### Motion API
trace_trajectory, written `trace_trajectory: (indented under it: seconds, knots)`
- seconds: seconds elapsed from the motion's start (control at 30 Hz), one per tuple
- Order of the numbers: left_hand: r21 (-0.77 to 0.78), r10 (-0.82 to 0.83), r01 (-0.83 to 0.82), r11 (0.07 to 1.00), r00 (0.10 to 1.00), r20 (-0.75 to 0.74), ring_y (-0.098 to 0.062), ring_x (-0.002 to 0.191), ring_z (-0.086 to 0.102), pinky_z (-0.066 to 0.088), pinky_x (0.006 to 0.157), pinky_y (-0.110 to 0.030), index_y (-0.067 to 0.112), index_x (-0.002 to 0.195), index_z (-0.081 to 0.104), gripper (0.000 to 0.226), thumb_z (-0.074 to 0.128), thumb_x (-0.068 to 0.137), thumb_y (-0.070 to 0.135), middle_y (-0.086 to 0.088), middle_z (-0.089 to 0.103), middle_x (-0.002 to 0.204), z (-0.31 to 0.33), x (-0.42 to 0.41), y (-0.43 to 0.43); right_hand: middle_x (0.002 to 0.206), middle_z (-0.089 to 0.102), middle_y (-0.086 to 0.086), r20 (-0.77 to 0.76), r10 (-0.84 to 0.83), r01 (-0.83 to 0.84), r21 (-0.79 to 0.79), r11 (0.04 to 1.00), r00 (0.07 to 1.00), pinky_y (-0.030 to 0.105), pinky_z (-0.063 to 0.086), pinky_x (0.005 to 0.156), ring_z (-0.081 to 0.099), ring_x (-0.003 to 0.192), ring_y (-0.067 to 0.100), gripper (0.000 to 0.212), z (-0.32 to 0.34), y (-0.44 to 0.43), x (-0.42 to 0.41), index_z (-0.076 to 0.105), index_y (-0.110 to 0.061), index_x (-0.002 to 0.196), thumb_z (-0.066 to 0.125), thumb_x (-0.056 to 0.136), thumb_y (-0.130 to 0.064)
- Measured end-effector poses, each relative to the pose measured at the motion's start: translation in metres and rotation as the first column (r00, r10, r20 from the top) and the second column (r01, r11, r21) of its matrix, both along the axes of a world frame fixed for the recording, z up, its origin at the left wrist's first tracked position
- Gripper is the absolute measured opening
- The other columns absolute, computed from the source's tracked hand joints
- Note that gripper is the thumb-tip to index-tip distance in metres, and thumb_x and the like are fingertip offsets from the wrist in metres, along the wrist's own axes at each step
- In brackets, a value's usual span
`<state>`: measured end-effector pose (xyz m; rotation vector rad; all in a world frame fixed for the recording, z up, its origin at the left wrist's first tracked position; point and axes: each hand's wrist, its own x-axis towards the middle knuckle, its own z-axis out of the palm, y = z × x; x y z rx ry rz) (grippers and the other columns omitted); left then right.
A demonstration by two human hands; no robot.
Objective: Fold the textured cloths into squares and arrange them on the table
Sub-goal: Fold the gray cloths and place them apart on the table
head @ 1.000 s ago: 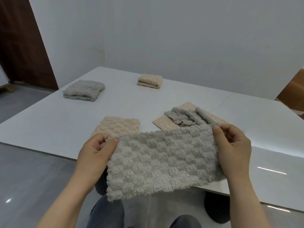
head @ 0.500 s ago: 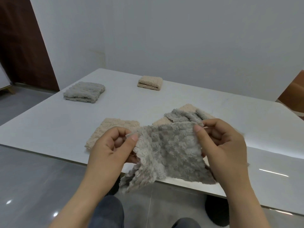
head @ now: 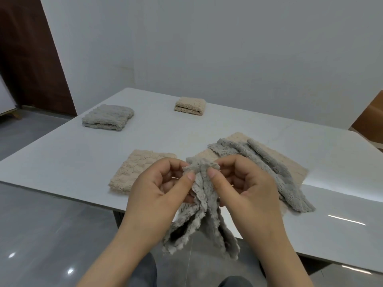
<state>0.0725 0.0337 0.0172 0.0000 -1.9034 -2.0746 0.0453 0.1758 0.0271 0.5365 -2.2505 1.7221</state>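
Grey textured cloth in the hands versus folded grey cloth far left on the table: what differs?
The held grey textured cloth hangs loose; the folded grey cloth lies flat. The left hand and right hand pinch the held cloth; nothing touches the folded cloth. Both look grey, bumpy.

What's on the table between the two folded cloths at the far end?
Nothing: the head view shows only bare table between the folded grey cloth and the folded beige cloth.
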Motion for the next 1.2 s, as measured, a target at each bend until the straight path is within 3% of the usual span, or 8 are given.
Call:
trace_trajectory:
  seconds: [0.13, 0.3, 0.43, 0.53, 0.77, 0.87, 0.97, 1.2]
  knots:
    - [-0.018, 0.004, -0.004, 1.0, 1.0, -0.001, -0.013, 0.063, 0.067, 0.058, 0.063, -0.023, 0.008, 0.091, 0.067, 0.009, 0.063, 0.083, 0.005, -0.009, 0.072, 0.076, 0.002, 0.003, 0.001, 0.069, 0.066, -0.004, 0.024, 0.093, -0.092, -0.053, 0.994, 0.995, 0.031, 0.053, 0.054, 0.061, 0.061, 0.011, 0.016, 0.002, 0.001, 0.0, 0.069, -0.025, 0.081, 0.065, 0.08, -0.04]
    - [0.033, 0.015, -0.014, 0.999, 0.999, -0.038, -0.002, 0.056, 0.064, 0.053, 0.057, -0.014, 0.011, 0.081, 0.07, 0.011, 0.064, 0.08, 0.002, 0.006, 0.072, 0.064, 0.008, 0.007, 0.0, 0.07, 0.065, 0.0, 0.06, 0.224, -0.21, -0.18, 0.961, 0.973, 0.024, 0.053, 0.052, 0.062, 0.062, 0.01, 0.019, 0.003, 0.003, -0.002, 0.068, -0.016, 0.093, 0.052, 0.09, -0.023]
    - [0.081, 0.011, -0.006, 0.997, 0.998, -0.054, -0.011, 0.068, 0.071, 0.055, 0.062, -0.018, 0.007, 0.085, 0.072, 0.02, 0.066, 0.068, 0.017, -0.003, 0.076, 0.076, 0.01, 0.008, -0.001, 0.071, 0.066, 0.004, 0.042, 0.242, -0.236, -0.124, 0.964, 0.969, 0.023, 0.051, 0.052, 0.062, 0.062, 0.01, 0.018, 0.002, 0.002, -0.004, 0.069, -0.019, 0.1, 0.058, 0.086, -0.016]
    - [0.078, 0.016, -0.011, 0.997, 0.998, -0.058, -0.015, 0.07, 0.072, 0.056, 0.064, -0.02, 0.005, 0.086, 0.072, 0.022, 0.068, 0.068, 0.017, -0.007, 0.076, 0.078, 0.011, 0.01, -0.002, 0.066, 0.061, -0.004, 0.03, 0.243, -0.239, -0.095, 0.966, 0.97, 0.023, 0.048, 0.051, 0.057, 0.058, 0.008, 0.02, 0.002, -0.001, -0.005, 0.071, -0.026, 0.099, 0.063, 0.083, -0.019]
    - [0.086, 0.043, -0.036, 0.996, 0.996, -0.082, -0.011, 0.063, 0.07, 0.055, 0.06, -0.018, 0.009, 0.077, 0.073, 0.014, 0.068, 0.065, 0.016, -0.005, 0.075, 0.071, 0.012, 0.011, -0.003, 0.066, 0.058, -0.008, 0.02, 0.195, -0.195, -0.003, 0.981, 0.981, 0.024, 0.043, 0.051, 0.051, 0.06, 0.005, 0.011, 0.002, 0.0, -0.007, 0.07, -0.032, 0.088, 0.069, 0.077, -0.03]
    - [0.068, 0.075, -0.07, 0.995, 0.994, -0.079, -0.01, 0.063, 0.07, 0.054, 0.059, -0.017, 0.011, 0.072, 0.073, 0.012, 0.069, 0.065, 0.02, -0.004, 0.075, 0.071, 0.011, 0.011, -0.004, 0.069, 0.056, -0.01, -0.001, 0.16, -0.16, 0.049, 0.986, 0.987, 0.03, 0.044, 0.058, 0.05, 0.064, 0.008, 0.013, 0.0, 0.001, -0.009, 0.067, -0.029, 0.082, 0.072, 0.075, -0.038]
    - [0.03, 0.128, -0.126, 0.992, 0.99, -0.067, -0.009, 0.064, 0.069, 0.053, 0.06, -0.016, 0.016, 0.071, 0.074, 0.012, 0.07, 0.064, 0.025, -0.001, 0.074, 0.07, 0.009, 0.011, -0.005, 0.08, 0.059, -0.01, -0.047, 0.123, -0.119, 0.095, 0.988, 0.991, 0.021, 0.044, 0.064, 0.056, 0.078, 0.011, 0.015, 0.001, 0.001, -0.01, 0.063, -0.031, 0.075, 0.068, 0.074, -0.046]
    - [-0.034, 0.142, -0.144, 0.989, 0.988, -0.061, -0.012, 0.066, 0.07, 0.054, 0.062, -0.021, 0.027, 0.073, 0.074, 0.008, 0.073, 0.066, 0.03, 0.002, 0.074, 0.071, 0.007, 0.012, -0.006, 0.082, 0.068, -0.007, -0.023, 0.141, -0.138, 0.109, 0.984, 0.99, 0.025, 0.048, 0.079, 0.064, 0.088, 0.014, 0.015, -0.001, 0.001, -0.008, 0.063, -0.026, 0.074, 0.07, 0.079, -0.039]
